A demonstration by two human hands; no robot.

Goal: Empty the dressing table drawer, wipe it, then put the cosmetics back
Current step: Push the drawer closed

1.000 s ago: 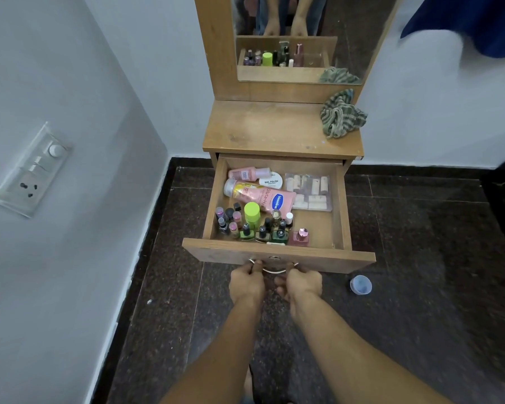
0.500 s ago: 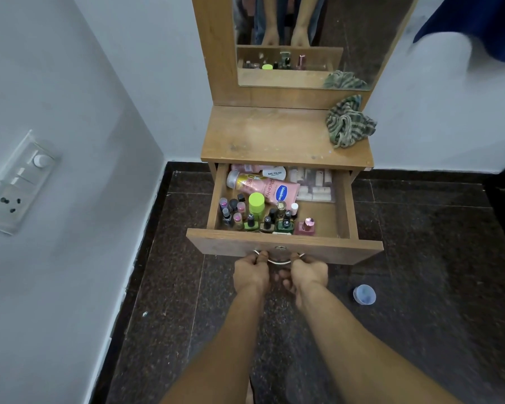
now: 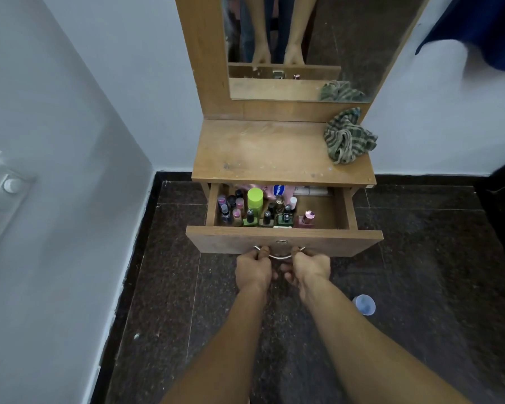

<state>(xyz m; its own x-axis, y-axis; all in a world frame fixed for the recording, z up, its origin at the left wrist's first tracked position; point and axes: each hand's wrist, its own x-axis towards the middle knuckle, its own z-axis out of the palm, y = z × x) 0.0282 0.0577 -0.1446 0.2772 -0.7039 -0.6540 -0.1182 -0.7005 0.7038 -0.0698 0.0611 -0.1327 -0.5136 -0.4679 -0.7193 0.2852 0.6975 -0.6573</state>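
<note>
Drawer (image 3: pixel 283 241) part-way out beneath the counter (image 3: pixel 268 153), cosmetics still in it, so we judge the emptying not yet begun; left hand (image 3: pixel 252 271) and right hand (image 3: pixel 311 268) both curled round the metal handle (image 3: pixel 279 256) on the drawer front, one at each end of the loop, holding nothing else. Inside, a cluster of small polish bottles (image 3: pixel 263 218) stands upright at front left, a green-capped bottle (image 3: pixel 255 199) among them; a pink tube (image 3: pixel 268 190) lies behind, half hidden under the counter edge; the drawer's front right is bare wood. We reckon the drawer stiff and modestly loaded, sound to move by the handle, though a jerk would likely topple the upright bottles; these look like glass, smooth, light, breakable on the stone floor (image 3: pixel 420 258), best lifted one or two at a time by the body, not the cap; the tube softer, forgiving, taken round its middle. Cloth (image 3: pixel 347 138) lies crumpled at the counter's back right corner; limp, graspable anywhere, at hand for the wiping. A small blue cap (image 3: pixel 364 305) sits on the floor beside the right forearm.
</note>
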